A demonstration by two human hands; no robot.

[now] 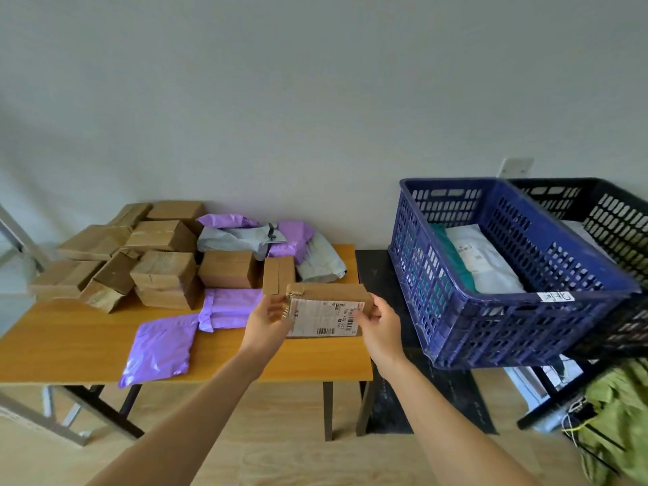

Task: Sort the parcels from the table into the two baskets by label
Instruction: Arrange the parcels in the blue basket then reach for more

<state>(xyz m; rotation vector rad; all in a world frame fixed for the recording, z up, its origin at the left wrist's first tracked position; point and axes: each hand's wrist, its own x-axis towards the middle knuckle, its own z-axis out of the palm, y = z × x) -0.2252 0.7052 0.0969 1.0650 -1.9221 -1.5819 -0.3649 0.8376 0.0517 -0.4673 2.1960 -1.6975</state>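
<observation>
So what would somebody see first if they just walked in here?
Probably the cardboard parcel in the middle, gripped by the left hand and right hand, white label showing. Then the blue basket on the right, and the heap of brown boxes and purple mailer bags on the wooden table.

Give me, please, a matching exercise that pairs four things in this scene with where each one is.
Things:
1. labelled cardboard box
2. teal parcel
3. nearest purple mailer
4. black basket

Places:
A. at the front edge of the table
B. beside the blue basket, on its right
C. held between the left hand and right hand
D. inside the blue basket

Pairs: 1-C, 2-D, 3-A, 4-B.
</observation>
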